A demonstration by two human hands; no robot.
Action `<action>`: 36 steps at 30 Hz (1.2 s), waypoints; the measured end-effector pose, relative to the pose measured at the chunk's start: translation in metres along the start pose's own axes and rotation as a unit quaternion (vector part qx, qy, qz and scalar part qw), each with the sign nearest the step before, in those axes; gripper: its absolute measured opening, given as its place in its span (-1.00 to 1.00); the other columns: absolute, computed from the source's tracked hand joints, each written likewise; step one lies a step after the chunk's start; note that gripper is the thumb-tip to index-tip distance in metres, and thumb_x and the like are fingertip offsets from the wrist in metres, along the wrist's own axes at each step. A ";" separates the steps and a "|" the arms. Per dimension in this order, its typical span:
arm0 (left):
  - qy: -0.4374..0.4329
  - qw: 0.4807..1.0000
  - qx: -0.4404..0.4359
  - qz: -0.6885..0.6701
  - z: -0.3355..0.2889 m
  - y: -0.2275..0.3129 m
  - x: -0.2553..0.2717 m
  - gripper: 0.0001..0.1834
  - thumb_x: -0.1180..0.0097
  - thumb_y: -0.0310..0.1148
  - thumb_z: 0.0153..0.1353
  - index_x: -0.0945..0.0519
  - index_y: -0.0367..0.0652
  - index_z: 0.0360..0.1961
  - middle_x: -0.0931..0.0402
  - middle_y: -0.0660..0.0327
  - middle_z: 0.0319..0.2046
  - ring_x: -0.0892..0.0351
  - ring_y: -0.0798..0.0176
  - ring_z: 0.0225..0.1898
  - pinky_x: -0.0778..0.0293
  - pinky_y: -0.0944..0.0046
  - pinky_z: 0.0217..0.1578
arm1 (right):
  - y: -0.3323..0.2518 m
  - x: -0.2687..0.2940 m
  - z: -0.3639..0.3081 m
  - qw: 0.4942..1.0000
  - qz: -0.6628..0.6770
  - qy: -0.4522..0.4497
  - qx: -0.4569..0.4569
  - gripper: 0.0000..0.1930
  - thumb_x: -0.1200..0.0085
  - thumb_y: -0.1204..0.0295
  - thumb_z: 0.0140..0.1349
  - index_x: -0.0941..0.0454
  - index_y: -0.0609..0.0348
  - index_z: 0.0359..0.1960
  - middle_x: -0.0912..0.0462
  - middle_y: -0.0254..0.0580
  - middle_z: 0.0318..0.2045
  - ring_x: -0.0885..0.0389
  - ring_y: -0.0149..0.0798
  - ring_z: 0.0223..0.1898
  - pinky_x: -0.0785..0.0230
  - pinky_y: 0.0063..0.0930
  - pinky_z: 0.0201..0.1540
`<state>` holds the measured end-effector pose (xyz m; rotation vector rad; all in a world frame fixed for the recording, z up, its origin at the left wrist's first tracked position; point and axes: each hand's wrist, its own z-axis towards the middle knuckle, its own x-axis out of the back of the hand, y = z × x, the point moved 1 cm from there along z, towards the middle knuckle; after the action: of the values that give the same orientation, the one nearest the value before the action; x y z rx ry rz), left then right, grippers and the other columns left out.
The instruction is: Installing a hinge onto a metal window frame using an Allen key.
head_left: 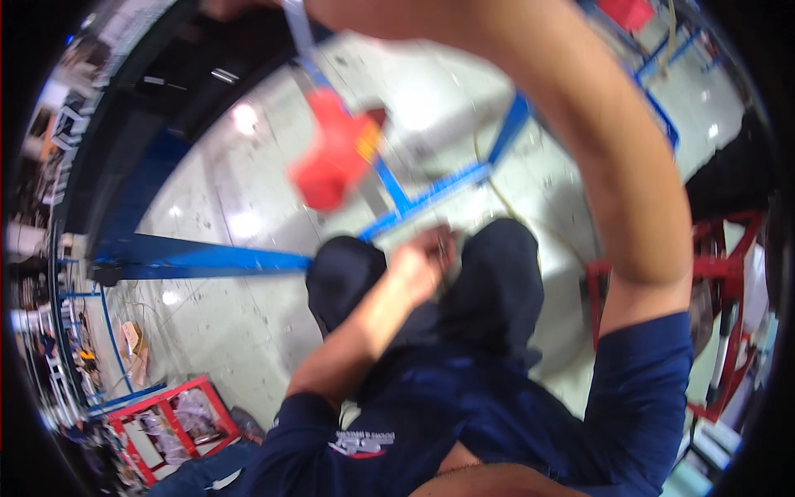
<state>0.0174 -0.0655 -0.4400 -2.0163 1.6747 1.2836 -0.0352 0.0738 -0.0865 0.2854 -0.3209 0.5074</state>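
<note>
My left hand [422, 261] is between my knees, its fingers curled around something small and dark that I cannot make out. My right arm is raised and bends across the top of the view. My right hand [356, 15] is blurred and partly cut off by the upper edge, so its fingers do not show clearly. Below it is a red tool-like object [331, 157] with a yellow label, smeared by motion. A pale metallic rod [299, 29] is above the red object, beside my right hand. A large black panel-like piece [190, 83] curves along the upper left.
Blue metal frame legs [215, 258] and a crossbar [431, 197] stand ahead of my knees. At lower left is a red-edged box [219, 406] holding plastic-wrapped items. A red metal stand [720, 267] is on the right. A thin hose [501, 199] runs over the pale floor.
</note>
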 end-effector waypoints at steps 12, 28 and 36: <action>-0.274 0.953 -0.128 0.001 -0.118 0.035 -0.045 -0.80 0.12 -0.36 0.54 -0.54 -0.07 0.02 -0.61 0.10 -0.07 -0.42 0.40 -0.36 -0.32 0.32 -0.27 | 0.002 -0.006 -0.003 0.998 0.059 0.001 -0.012 -0.66 -0.48 0.44 -0.09 -0.61 0.16 -0.27 -0.77 -0.23 -0.17 -0.70 -0.07 -0.20 -0.49 -0.33 -0.09; -0.526 0.796 -0.288 -0.089 -0.271 0.080 -0.180 -0.62 0.04 -0.44 0.34 -0.57 -0.66 -0.06 -0.69 -0.27 -0.38 -0.78 -0.04 -0.37 -0.70 0.16 -0.28 | 0.004 -0.008 -0.003 0.997 0.066 -0.027 -0.031 -0.67 -0.48 0.44 -0.05 -0.62 0.20 -0.25 -0.78 -0.20 -0.15 -0.69 -0.09 -0.22 -0.49 -0.36 -0.09; -0.508 0.677 -0.500 0.183 -0.255 0.120 -0.159 -0.56 -0.03 -0.45 0.41 -0.37 -0.45 0.24 -0.63 -0.27 -0.07 -0.69 0.02 -0.15 -0.52 0.24 -0.06 | 0.000 -0.014 -0.004 0.996 0.073 -0.005 -0.048 -0.67 -0.49 0.42 -0.08 -0.61 0.17 -0.28 -0.78 -0.21 -0.16 -0.70 -0.07 -0.19 -0.48 -0.31 -0.06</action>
<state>0.0372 -0.1611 -0.1314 -0.6326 0.7723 3.1005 -0.0460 0.0691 -0.0950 0.1727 -0.3757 0.6321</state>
